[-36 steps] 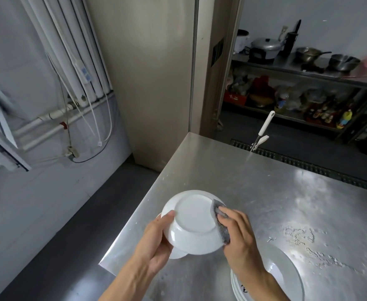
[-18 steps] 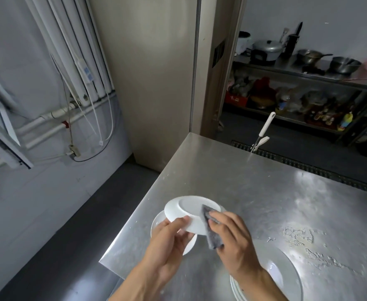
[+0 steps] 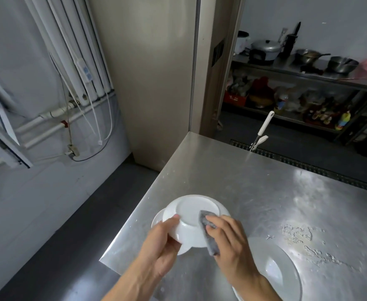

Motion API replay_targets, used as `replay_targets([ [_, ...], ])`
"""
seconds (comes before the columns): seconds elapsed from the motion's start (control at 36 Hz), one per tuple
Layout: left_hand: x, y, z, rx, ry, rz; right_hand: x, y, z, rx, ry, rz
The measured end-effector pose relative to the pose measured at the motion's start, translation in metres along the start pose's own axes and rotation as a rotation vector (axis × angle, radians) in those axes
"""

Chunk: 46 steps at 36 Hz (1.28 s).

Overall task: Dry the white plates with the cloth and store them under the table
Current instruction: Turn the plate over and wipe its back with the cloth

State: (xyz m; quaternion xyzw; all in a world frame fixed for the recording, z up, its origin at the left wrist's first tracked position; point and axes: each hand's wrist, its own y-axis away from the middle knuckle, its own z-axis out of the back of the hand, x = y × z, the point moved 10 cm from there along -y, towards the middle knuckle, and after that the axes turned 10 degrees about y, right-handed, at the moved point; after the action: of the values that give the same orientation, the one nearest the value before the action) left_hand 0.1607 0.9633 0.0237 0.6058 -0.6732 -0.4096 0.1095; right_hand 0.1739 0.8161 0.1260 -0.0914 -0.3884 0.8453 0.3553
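Head view: a white deep plate [image 3: 194, 220] is held upside down, tilted toward the camera, just above the near left corner of the steel table [image 3: 265, 187]. It looks like glazed ceramic: stiff, breakable, moderately light, and probably slick where damp. The rim is the safest hold, leaving the base free for wiping.

The left hand [image 3: 161, 246] grasps the plate's near-left rim. Its thumb lies on the outer wall and its fingers curl underneath, with the wrist coming up from the table's near edge. The right hand [image 3: 228, 246] clasps a grey cloth [image 3: 208, 233], fingers arched over it and pressing it onto the plate's underside and near wall.

A second white plate [image 3: 157, 221] lies on the table directly below, partly hidden. A stack of white plates [image 3: 282, 270] sits on the table's near edge, beside the right wrist.
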Motion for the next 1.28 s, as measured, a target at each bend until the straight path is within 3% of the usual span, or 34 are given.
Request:
replay_targets([
  [0.11,0.014,0.012,-0.012,0.032,0.009,-0.07,0.017,0.002,-0.009,0.049,0.061,0.027],
  [0.22,0.009,0.013,-0.017,0.105,-0.094,-0.116,0.003,-0.004,-0.005,0.065,-0.094,-0.069],
  [0.28,-0.003,0.013,-0.007,0.083,-0.21,-0.183,-0.026,-0.004,-0.004,0.058,-0.233,-0.337],
  [0.36,-0.043,0.016,0.015,-0.107,-0.595,-0.486,-0.071,0.021,-0.023,0.135,-0.44,-0.818],
  [0.42,-0.057,0.015,0.016,-0.094,-0.748,-0.617,-0.089,0.037,-0.034,0.17,-0.584,-0.993],
  [0.56,-0.039,0.0,0.009,0.239,-0.797,-0.43,-0.091,0.053,-0.048,0.143,-0.969,-1.278],
  [0.64,-0.044,0.006,0.005,0.258,-0.819,-0.494,-0.094,0.048,-0.044,0.246,-0.916,-1.248],
  [0.86,-0.02,0.01,-0.014,0.427,-1.212,-0.412,-0.091,-0.009,-0.042,0.636,-0.499,-0.735],
  [0.94,-0.01,0.005,-0.019,0.438,-1.372,-0.43,-0.078,-0.016,-0.047,0.666,-0.478,-0.632],
  [1.06,0.004,-0.001,-0.017,0.418,-1.377,-0.404,-0.106,-0.009,-0.023,0.302,-0.472,-0.809],
  [1.11,0.006,-0.005,-0.011,0.373,-1.255,-0.358,-0.127,0.009,-0.009,0.245,-0.383,-0.905],
  [1.19,0.006,-0.016,0.004,0.26,-1.051,-0.29,-0.15,0.054,-0.006,0.486,-0.27,-1.023],
  [1.28,0.018,-0.025,0.007,0.224,-0.964,-0.229,-0.158,0.103,-0.007,0.684,-0.313,-1.097],
])
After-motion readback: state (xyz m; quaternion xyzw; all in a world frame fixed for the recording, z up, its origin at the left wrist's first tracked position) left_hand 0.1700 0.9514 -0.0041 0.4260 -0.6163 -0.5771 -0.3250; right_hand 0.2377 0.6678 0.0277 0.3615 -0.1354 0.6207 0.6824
